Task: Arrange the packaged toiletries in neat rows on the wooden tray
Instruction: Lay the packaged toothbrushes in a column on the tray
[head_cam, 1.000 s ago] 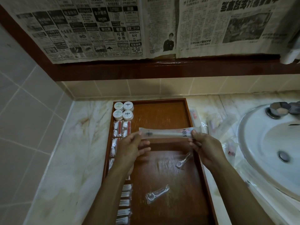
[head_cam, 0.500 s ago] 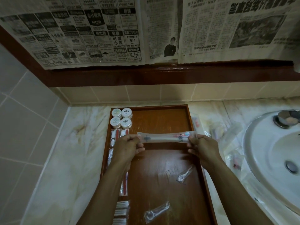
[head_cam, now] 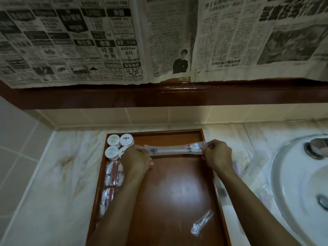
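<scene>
A marble counter (head_cam: 58, 183) runs along a tiled wall, with a wooden tray (head_cam: 177, 192) lying lengthwise on it. Down the tray's left edge sits a finished column: four round white jars (head_cam: 119, 146) in the far left corner, then red and white sachets (head_cam: 113, 174) nearer, packed tight to leave the middle free. The left hand (head_cam: 135, 161) pinches one end of a long clear toothbrush packet (head_cam: 174, 150), just right of the jars. The packet stretches crosswise above the tray's far half, pulled flat between both hands, probably to lay it square as a new row. The right hand (head_cam: 217, 155) pinches the other end at the tray's right rim. A small clear packet (head_cam: 201, 223), possibly a razor or floss pick, lies loose and askew near the right rim. Further right is a white sink (head_cam: 301, 183).
</scene>
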